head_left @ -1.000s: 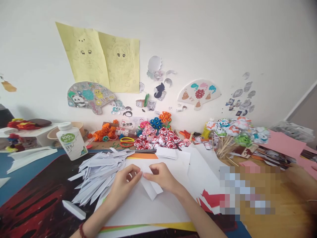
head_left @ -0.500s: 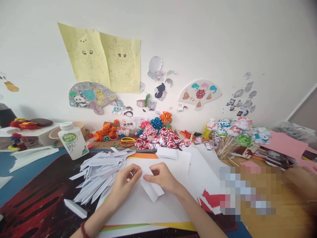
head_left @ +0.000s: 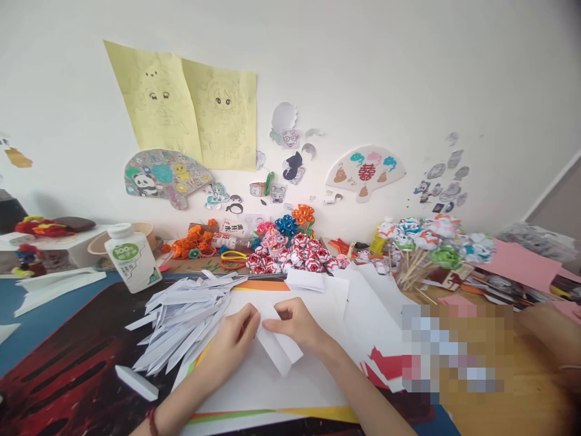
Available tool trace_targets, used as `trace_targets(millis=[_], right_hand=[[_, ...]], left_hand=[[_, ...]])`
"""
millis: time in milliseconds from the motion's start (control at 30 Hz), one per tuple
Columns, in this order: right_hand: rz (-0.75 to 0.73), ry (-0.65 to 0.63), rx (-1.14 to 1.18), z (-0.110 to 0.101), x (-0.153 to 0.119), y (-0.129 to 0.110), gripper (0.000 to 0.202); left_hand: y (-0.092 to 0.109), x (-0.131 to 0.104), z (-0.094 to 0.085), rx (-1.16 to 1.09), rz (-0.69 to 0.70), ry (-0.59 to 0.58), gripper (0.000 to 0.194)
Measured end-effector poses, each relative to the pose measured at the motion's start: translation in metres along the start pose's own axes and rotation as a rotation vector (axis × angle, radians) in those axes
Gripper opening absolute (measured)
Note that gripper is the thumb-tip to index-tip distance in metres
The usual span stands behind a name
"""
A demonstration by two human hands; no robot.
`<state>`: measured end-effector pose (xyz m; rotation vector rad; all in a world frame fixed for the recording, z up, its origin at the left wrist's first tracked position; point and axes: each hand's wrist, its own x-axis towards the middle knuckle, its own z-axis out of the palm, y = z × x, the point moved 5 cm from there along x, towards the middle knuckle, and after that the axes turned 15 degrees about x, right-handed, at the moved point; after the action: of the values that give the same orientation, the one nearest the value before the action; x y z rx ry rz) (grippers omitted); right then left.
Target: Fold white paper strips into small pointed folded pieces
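Between my two hands is a small folded piece of white paper (head_left: 278, 351), its creased lower end pointing toward me. My left hand (head_left: 236, 330) is closed, pinching the paper's upper left edge. With thumb and fingers my right hand (head_left: 293, 322) grips its upper right side. Beneath them lies a stack of large white sheets (head_left: 254, 390) with coloured edges showing. A heap of folded white paper strips (head_left: 186, 315) spreads just left of my left hand, and one folded strip (head_left: 137, 383) lies apart from it.
A white bottle (head_left: 132, 257) stands at the back left. Red-and-white paper flowers (head_left: 306, 254) line the back, with stick-stemmed flowers (head_left: 420, 242) to the right. Red paper scraps (head_left: 385, 366) lie right of my arm. Another person's blurred hand (head_left: 551, 336) is at the right edge.
My left hand has turned slightly, its fingers now curled closer against the paper. The folded paper's lower end has shifted a little toward me. My right hand stays nearly still.
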<state>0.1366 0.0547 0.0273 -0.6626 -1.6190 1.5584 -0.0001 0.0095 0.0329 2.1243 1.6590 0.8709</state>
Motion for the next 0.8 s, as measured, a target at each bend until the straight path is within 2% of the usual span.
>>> trace_targets(millis=[167, 333, 500, 800], right_hand=[[-0.003, 0.036, -0.014, -0.0011, 0.0008, -0.0007, 0.052], [-0.005, 0.031, 0.033, -0.0006, 0.0013, -0.001, 0.048], [-0.002, 0.051, 0.072, 0.0025, 0.0007, -0.0041, 0.051], [-0.018, 0.071, 0.15, 0.0013, 0.0022, -0.004, 0.044]], left_hand=[[-0.0008, 0.0007, 0.0021, 0.072, -0.033, 0.005, 0.033], [0.0021, 0.0002, 0.0022, 0.076, -0.018, -0.01, 0.034], [0.0048, -0.0005, 0.0036, 0.076, 0.03, 0.027, 0.032], [0.0026, 0.0006, 0.0013, 0.048, -0.028, 0.034, 0.033]])
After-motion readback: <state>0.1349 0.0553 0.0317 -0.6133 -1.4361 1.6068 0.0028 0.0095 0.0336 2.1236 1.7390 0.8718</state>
